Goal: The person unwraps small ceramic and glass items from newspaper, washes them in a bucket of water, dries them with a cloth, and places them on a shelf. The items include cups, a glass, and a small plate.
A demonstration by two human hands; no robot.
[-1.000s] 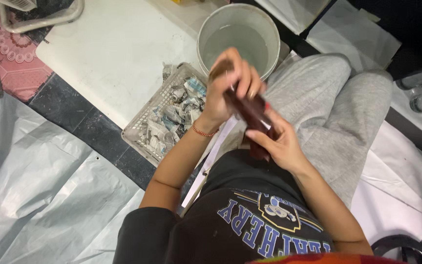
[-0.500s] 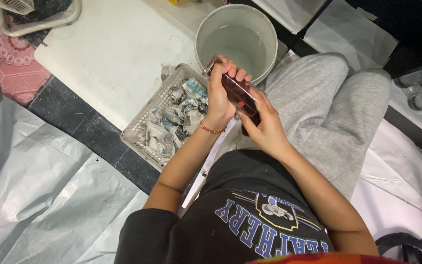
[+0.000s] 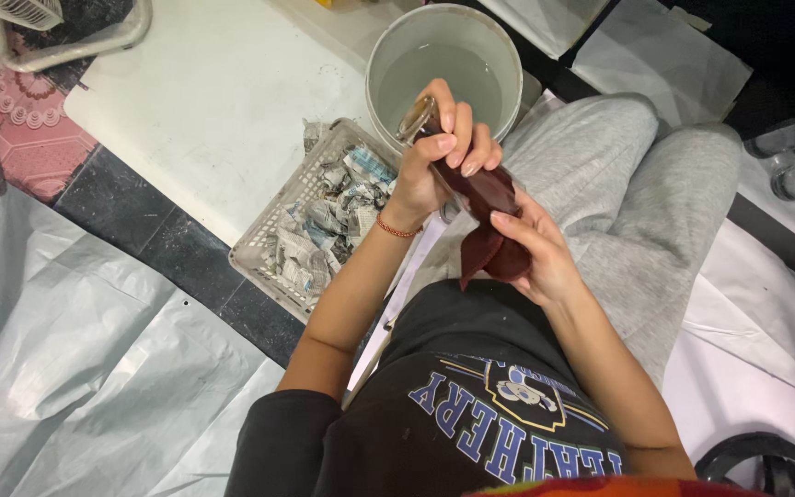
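glass (image 3: 416,118) | centre frame, over bucket (image 3: 508,55) | left hand (image 3: 439,161) grips glass | right hand (image 3: 531,253) clutches dark red cloth (image 3: 485,216) | basket (image 3: 259,244) left

Bucket (image 3: 443,69) sits at the near edge of the white board (image 3: 213,101), water in it. Left of it, the basket (image 3: 319,216) hangs over that same edge, crumpled paper (image 3: 328,221) inside. Both hands meet just before the bucket: left hand (image 3: 439,161) above, right hand (image 3: 531,253) below, cloth (image 3: 489,221) between them, over the lap.
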